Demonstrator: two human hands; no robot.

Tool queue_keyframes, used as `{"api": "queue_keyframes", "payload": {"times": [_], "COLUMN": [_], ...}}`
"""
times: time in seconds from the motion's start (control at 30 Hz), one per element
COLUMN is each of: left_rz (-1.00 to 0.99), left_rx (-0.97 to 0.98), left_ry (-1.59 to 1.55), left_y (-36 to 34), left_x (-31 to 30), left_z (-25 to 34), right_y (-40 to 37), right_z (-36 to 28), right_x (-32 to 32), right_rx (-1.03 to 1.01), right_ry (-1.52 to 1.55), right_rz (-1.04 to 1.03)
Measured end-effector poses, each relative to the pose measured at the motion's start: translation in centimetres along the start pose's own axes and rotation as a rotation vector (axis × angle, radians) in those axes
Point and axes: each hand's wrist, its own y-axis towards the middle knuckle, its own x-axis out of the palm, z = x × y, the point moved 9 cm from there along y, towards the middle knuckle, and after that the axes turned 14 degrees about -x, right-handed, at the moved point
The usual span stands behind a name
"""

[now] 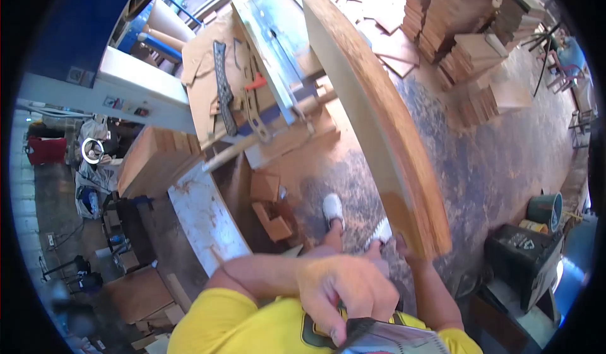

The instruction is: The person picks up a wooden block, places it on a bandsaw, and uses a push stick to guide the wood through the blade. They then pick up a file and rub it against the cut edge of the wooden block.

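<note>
My left hand (347, 286) is in front of my chest with its fingers curled. Its thumb points down beside a grey patterned thing with a dark edge (394, 341), cut off by the lower frame edge. Whether the fingers hold it is hidden. My right hand (413, 258) grips the near end of a long, thick wooden plank (404, 158) from below. Most of those fingers are out of sight behind the wood. The plank slants away from me, its far end beside the metal-topped machine table (262, 22).
Black openwork bar (222, 89) and an orange-red piece (257, 81) lie on a wooden side surface. Stacked boards (454, 13) stand at the upper right. A black bin (524, 259) and a green bucket (546, 210) are at right. A white-topped board (208, 218) lies left of my feet.
</note>
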Motion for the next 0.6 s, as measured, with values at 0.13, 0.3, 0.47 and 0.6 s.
{"api": "queue_keyframes", "payload": {"times": [0.13, 0.3, 0.47, 0.6], "left_rz": [0.032, 0.022, 0.153, 0.207], "left_rx": [0.111, 0.170, 0.111, 0.090], "left_ry": [-0.084, -0.087, -0.159, -0.155], "left_y": [-3.2, -6.4, -8.3, -8.9], "left_x": [-3.0, -8.5, -12.7, -13.8], "left_z": [-1.1, -1.2, -2.2, -2.6], "right_y": [-3.5, -3.8, -4.8, -4.9], "right_z": [3.7, 4.1, 4.6, 5.1], "right_x": [1.5, 0.6, 1.2, 1.6], "right_rx": [0.306, 0.295, 0.344, 0.358], "right_ry": [0.166, 0.038, -0.006, -0.015], "right_rz": [-0.231, -0.340, -0.412, -0.435]}}
